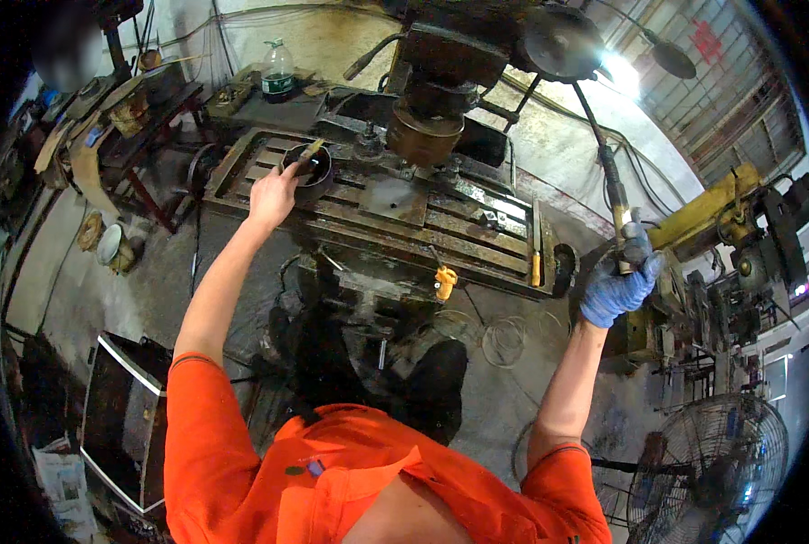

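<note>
My bare left hand [275,194] reaches over a round dark pot [324,178] at the left part of the slotted machine table [332,210]. Its fingers are closed on what looks like a brush with a pale yellowish handle [313,148], slanting over the pot; the lower end is hard to make out. My right hand [615,292], in a blue glove with greyed fingers, is wrapped around the lower grip of a long dark lever [612,186] coming down from the machine head. Above the table hangs the machine's spindle [422,131], over a flat metal plate [393,200].
A yellow-handled tool [537,264] lies at the table's right end. An orange-yellow piece [444,282] hangs at its front edge. A large bottle [277,71] stands behind left. Right are a fan [708,471] and coiled wire [506,343]; an open metal box [123,422] is lower left.
</note>
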### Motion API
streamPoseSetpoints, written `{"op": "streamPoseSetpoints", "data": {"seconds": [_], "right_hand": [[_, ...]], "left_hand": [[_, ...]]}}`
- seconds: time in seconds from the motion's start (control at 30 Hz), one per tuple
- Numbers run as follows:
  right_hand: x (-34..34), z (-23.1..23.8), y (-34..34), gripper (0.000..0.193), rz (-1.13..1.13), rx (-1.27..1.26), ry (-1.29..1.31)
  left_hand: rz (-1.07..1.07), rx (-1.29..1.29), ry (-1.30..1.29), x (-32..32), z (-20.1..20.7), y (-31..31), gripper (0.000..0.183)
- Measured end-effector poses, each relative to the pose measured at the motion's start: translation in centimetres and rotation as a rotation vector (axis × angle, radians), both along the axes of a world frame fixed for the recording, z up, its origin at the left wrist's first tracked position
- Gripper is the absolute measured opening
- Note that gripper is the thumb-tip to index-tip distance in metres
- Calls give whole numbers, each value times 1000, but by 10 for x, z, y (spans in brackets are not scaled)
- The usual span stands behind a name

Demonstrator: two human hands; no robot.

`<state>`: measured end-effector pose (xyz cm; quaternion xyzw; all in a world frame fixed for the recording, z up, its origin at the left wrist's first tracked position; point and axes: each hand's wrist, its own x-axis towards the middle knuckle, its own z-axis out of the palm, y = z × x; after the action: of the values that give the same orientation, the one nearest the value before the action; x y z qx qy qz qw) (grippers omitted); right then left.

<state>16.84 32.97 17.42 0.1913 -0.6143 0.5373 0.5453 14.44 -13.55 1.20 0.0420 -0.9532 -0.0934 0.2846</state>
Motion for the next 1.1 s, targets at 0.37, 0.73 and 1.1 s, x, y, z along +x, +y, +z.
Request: {"op": "streamPoseSetpoints", "data": {"seconds": [0.37, 0.73, 1.1], "right_hand": [[-1, -5, 3, 37, 283, -120, -31], [-2, 12, 37, 14, 252, -100, -157], [-59, 41, 99, 29, -1169, 767, 565]], "left_hand": [[-4, 2, -73, 7, -2, -5, 36], [409, 170, -285, 218, 54, -149, 46], [982, 650, -737, 567, -44, -215, 35]]}}
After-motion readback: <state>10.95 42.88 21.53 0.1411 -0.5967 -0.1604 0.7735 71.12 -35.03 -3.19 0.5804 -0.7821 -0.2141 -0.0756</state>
